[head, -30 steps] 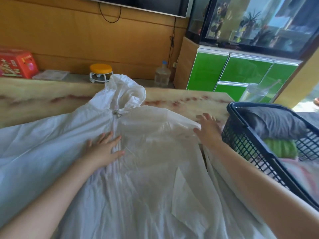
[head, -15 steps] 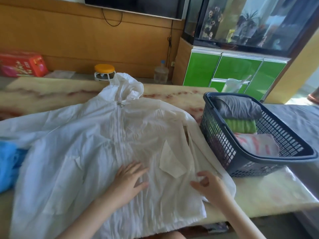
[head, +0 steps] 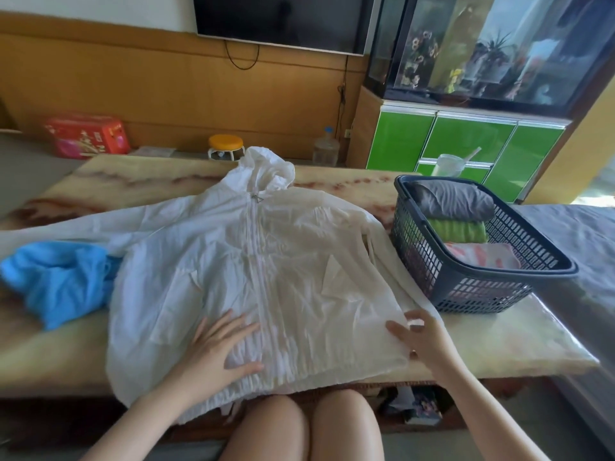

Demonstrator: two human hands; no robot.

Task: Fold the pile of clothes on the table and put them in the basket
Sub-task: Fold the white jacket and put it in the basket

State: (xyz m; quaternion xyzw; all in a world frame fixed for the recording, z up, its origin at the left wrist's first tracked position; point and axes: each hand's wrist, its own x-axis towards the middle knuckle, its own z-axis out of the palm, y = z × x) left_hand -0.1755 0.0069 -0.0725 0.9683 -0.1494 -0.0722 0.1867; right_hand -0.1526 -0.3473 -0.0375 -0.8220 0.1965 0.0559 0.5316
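Blue garment point(head: 56, 277): crumpled, left of frame. White hooded jacket point(head: 266, 257): spread flat, centre of table point(head: 499, 341). Left hand point(head: 219, 347): flat, fingers spread, pressing its lower front. Right hand point(head: 424, 341): fingers curved at its right hem, grip unclear. Basket point(head: 479, 291): right, holding folded clothes point(head: 456, 201).

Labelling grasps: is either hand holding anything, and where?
Right hand seems to pinch the thin white hooded jacket at its lower side edge; left hand only presses flat on it.

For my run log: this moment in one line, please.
white jacket: spread on table, unfolded | left hand: flat on hem | right hand: at side edge, grip unclear | basket: holds folded clothes | blue garment: waiting
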